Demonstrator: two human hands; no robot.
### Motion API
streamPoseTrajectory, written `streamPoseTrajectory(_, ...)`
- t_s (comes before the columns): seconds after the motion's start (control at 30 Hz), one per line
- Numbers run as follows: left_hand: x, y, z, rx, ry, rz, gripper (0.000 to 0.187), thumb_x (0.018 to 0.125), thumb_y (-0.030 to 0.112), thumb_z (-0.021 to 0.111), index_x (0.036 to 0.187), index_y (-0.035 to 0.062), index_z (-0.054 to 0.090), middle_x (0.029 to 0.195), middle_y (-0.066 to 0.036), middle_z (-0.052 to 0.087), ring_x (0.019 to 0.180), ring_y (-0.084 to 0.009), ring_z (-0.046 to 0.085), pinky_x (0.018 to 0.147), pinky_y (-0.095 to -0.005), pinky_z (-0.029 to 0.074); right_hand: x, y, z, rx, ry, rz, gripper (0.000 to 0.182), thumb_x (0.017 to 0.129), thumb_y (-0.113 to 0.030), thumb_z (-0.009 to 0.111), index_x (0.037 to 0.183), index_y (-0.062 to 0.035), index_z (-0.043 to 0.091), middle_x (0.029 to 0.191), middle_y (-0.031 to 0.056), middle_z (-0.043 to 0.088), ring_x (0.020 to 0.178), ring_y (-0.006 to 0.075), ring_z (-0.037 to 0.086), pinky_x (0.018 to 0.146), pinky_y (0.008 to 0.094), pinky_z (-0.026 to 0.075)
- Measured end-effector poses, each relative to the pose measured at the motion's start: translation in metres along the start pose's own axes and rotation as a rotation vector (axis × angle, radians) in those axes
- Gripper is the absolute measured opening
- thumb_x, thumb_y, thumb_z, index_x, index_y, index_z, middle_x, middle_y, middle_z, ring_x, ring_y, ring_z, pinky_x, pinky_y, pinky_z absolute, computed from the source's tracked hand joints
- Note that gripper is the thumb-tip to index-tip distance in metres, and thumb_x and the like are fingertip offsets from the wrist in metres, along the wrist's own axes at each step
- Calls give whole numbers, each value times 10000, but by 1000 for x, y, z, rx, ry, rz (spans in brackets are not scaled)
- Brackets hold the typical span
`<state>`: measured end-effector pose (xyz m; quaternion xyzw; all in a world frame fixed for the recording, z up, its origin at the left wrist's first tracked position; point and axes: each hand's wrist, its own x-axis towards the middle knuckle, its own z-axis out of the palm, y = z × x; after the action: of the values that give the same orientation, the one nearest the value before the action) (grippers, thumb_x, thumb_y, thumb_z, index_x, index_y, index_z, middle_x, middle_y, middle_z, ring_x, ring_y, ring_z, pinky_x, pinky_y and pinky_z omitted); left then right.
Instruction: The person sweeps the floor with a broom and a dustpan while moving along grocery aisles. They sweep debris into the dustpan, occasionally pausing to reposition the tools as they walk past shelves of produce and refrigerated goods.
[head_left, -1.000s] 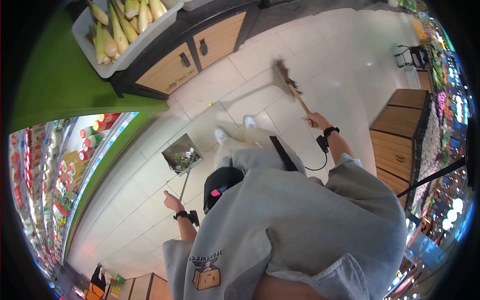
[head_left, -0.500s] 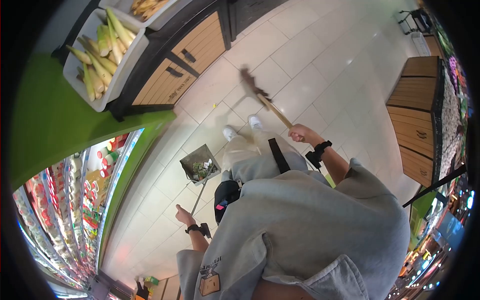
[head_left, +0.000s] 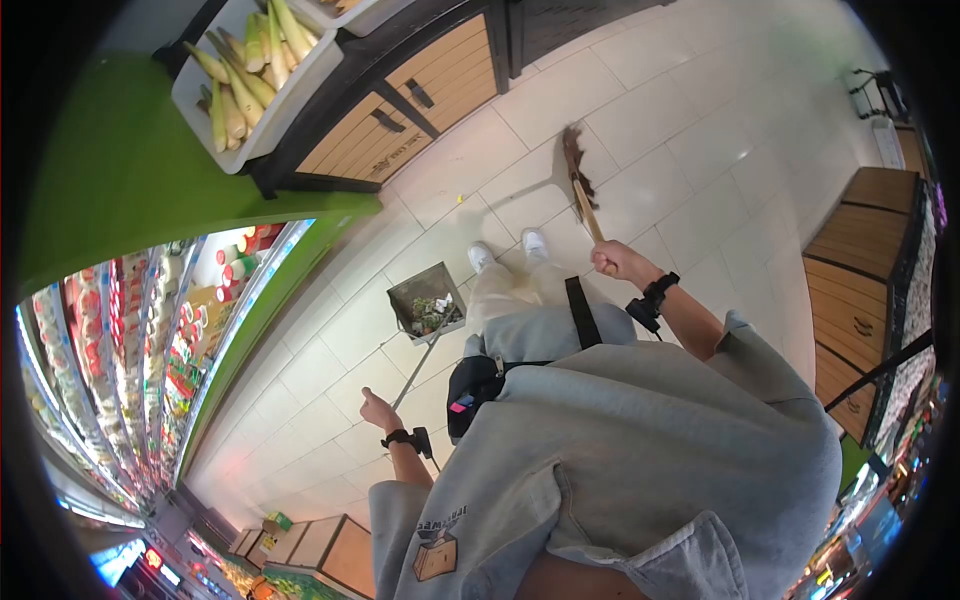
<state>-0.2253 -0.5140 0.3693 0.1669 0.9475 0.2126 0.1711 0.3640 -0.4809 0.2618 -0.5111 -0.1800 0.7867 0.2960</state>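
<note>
My right hand (head_left: 622, 262) is closed round the wooden handle of a broom (head_left: 583, 196), whose dark brown bristle head is on the tiled floor ahead of my feet. At my left side, my left hand (head_left: 378, 410) grips the long thin handle of a dustpan (head_left: 447, 272). The grey, box-like pan stands on the floor left of my shoes, apart from the broom. Green and brown leafy scraps (head_left: 432, 312) and some whitish bits lie inside it. A small yellow scrap (head_left: 461, 199) lies on the tiles between the broom head and the wooden cabinet.
A lit refrigerated shelf (head_left: 150, 350) of packaged goods runs along my left. At the front left, a white tub (head_left: 262, 150) of pale green shoots stands over a wood-panelled cabinet (head_left: 370, 140). Another wooden display stand (head_left: 850, 290) is on the right.
The broom head has moved right relative to my feet, and its handle now stands steeper. The whole view has shifted a little. Both hands keep their hold.
</note>
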Motion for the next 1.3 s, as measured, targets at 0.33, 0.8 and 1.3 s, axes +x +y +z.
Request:
streamPoseTrajectory(0.33, -34, 20, 1, -206, 19, -123, 492, 827, 313, 472, 503, 96, 172, 430, 3, 213, 363, -128, 216, 371, -331, 176, 43, -69, 61, 801, -22, 666, 193, 761, 5, 486, 600, -61, 404, 487, -20, 383, 342, 51, 341, 282, 173, 243)
streamPoseTrajectory(0.8, 51, 12, 22, -75, -52, 41, 518, 819, 290, 488, 450, 24, 241, 420, -4, 237, 427, -124, 208, 433, -367, 181, 117, -62, 163, 925, -25, 436, 151, 779, 1, 464, 658, -39, 384, 556, -23, 371, 449, 53, 385, 387, 162, 321)
streamPoseTrajectory(1.3, 196, 31, 138, 268, -275, 332, 509, 761, 370, 478, 542, -83, 554, 508, -246, 519, 479, -363, 517, 533, -470, 388, 138, -77, 288, 1025, 117, 442, 159, 792, -29, 509, 663, -69, 424, 491, -61, 343, 356, 29, 329, 309, 161, 271)
